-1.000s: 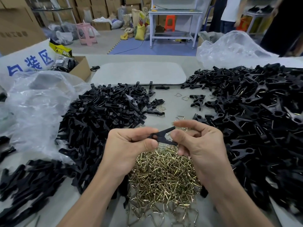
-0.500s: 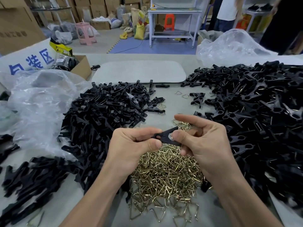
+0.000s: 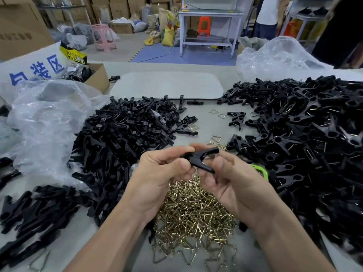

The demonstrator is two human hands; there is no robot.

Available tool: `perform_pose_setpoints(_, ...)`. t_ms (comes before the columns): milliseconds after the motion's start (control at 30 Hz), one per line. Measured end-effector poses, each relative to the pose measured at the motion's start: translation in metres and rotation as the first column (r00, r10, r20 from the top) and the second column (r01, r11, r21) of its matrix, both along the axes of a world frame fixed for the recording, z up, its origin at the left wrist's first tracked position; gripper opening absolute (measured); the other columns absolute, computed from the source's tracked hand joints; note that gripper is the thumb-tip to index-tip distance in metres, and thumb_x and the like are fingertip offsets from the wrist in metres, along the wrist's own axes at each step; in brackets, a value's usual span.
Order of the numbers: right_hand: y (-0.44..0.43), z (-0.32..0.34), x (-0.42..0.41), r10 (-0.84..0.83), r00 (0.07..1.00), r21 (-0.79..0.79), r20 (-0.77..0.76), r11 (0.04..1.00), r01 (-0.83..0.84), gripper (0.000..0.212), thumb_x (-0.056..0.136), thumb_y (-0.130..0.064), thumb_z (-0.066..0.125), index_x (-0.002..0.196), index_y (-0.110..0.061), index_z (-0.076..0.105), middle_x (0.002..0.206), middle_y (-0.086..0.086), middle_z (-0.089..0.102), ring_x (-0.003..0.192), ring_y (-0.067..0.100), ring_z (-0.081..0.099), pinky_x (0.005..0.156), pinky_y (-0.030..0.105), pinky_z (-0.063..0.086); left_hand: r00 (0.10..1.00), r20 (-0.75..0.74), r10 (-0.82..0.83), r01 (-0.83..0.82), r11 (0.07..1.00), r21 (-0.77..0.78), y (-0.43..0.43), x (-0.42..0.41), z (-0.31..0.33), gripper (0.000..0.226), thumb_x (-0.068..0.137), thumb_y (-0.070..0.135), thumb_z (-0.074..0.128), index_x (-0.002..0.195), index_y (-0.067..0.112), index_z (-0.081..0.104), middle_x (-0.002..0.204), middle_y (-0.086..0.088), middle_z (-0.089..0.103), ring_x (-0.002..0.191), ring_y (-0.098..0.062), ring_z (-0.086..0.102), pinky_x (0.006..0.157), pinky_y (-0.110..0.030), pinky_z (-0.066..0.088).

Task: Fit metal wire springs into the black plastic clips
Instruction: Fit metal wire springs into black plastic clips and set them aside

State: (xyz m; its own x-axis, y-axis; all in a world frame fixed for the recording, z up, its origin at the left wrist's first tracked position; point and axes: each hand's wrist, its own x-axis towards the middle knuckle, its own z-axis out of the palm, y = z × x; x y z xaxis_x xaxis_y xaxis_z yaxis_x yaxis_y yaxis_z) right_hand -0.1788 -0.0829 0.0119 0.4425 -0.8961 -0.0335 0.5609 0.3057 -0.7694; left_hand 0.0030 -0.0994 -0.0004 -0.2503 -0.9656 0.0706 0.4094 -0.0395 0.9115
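A black plastic clip (image 3: pixel 201 160) sits above the wire springs (image 3: pixel 194 213) heaped at 6 o'clock. The left hand (image 3: pixel 157 173) pinches its tip, and the right hand (image 3: pixel 235 183) fingers grip its splayed legs. Clip piles (image 3: pixel 127 138) flank them at 10 and 2 o'clock on the counter (image 3: pixel 206 124).

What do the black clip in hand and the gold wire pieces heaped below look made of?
Black V-shaped clip: apparently moulded plastic, matt with faint sheen. Gold triangular wire springs: metal wire, likely plated, judging by bright yellowish glints; base metal unclear.
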Motion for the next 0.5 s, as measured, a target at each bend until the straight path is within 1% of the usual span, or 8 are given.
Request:
perform_pose_setpoints(67,0.000,-0.001,0.002,0.024,0.999,0.025,-0.042,0.999,-0.023,0.075,0.053,-0.040,0.101,0.114,-0.004,0.076,0.095,0.011,0.068,0.081,0.014,0.063,0.070,0.021,0.054,1.000,-0.014,-0.003,0.003,1.000,-0.001,-0.002,0.001,-0.001,0.055,0.054,0.040,0.101,0.100,0.015,0.084,0.093,-0.013,0.080,0.067,-0.013,0.072,0.065,-0.020,0.058)
perform_pose_setpoints(133,0.000,-0.003,0.004,0.079,0.997,0.075,-0.019,0.994,-0.077,0.084,0.063,-0.040,0.097,0.129,0.002,0.066,0.118,0.020,0.066,0.103,0.027,0.065,0.083,0.034,0.058,0.999,0.027,0.038,-0.037,0.998,-0.045,-0.002,0.001,-0.002,0.049,0.057,0.038,0.100,0.099,0.016,0.085,0.099,-0.012,0.080,0.077,-0.016,0.074,0.070,-0.021,0.059)
perform_pose_setpoints(200,0.000,-0.002,0.005,0.140,0.987,0.116,0.082,0.982,-0.149,0.077,0.075,-0.032,0.090,0.137,0.003,0.061,0.141,0.025,0.058,0.123,0.038,0.061,0.092,0.047,0.058,0.971,0.183,0.152,-0.118,0.976,-0.184,-0.002,-0.001,-0.004,0.033,0.064,0.024,0.096,0.095,0.023,0.086,0.102,-0.005,0.081,0.094,-0.016,0.077,0.083,-0.024,0.060)
perform_pose_setpoints(233,-0.001,-0.001,0.005,0.151,0.981,0.130,0.125,0.977,-0.167,0.070,0.080,-0.028,0.086,0.137,0.004,0.061,0.145,0.026,0.055,0.126,0.039,0.058,0.093,0.049,0.058,0.939,0.263,0.220,-0.147,0.952,-0.269,-0.002,-0.001,-0.005,0.030,0.067,0.017,0.096,0.093,0.028,0.086,0.103,0.000,0.081,0.100,-0.015,0.076,0.088,-0.028,0.061)
perform_pose_setpoints(300,-0.003,0.000,0.005,0.123,0.985,0.162,0.124,0.976,-0.142,0.057,0.085,-0.023,0.081,0.132,0.005,0.064,0.141,0.028,0.057,0.119,0.037,0.060,0.089,0.047,0.060,0.850,0.398,0.346,-0.181,0.900,-0.396,-0.002,-0.002,-0.008,0.033,0.066,0.018,0.094,0.091,0.039,0.084,0.108,0.011,0.079,0.111,-0.011,0.071,0.094,-0.030,0.060)
perform_pose_setpoints(400,-0.006,-0.001,0.004,0.045,0.998,0.227,0.052,0.972,-0.055,0.045,0.089,-0.014,0.070,0.126,0.011,0.065,0.132,0.031,0.064,0.117,0.038,0.068,0.088,0.044,0.062,0.643,0.562,0.520,-0.214,0.827,-0.520,-0.007,0.005,-0.008,0.042,0.063,0.026,0.097,0.094,0.049,0.081,0.113,0.028,0.072,0.123,-0.004,0.056,0.099,-0.026,0.047)
perform_pose_setpoints(467,-0.007,-0.002,0.004,-0.029,1.000,0.265,0.010,0.964,0.025,0.039,0.086,-0.007,0.069,0.119,0.013,0.069,0.126,0.034,0.066,0.118,0.042,0.068,0.093,0.045,0.061,0.640,0.533,0.553,-0.298,0.818,-0.491,-0.011,0.012,-0.006,0.039,0.067,0.027,0.088,0.097,0.051,0.080,0.109,0.029,0.073,0.117,0.001,0.060,0.095,-0.024,0.047)
perform_pose_setpoints(500,-0.007,-0.002,0.003,-0.078,0.997,0.282,-0.026,0.956,0.082,0.035,0.084,-0.005,0.068,0.113,0.013,0.072,0.124,0.034,0.067,0.116,0.043,0.069,0.093,0.045,0.061,0.655,0.494,0.571,-0.363,0.812,-0.458,-0.012,0.016,-0.005,0.039,0.069,0.026,0.084,0.096,0.052,0.080,0.104,0.028,0.074,0.105,0.004,0.064,0.088,-0.020,0.049)
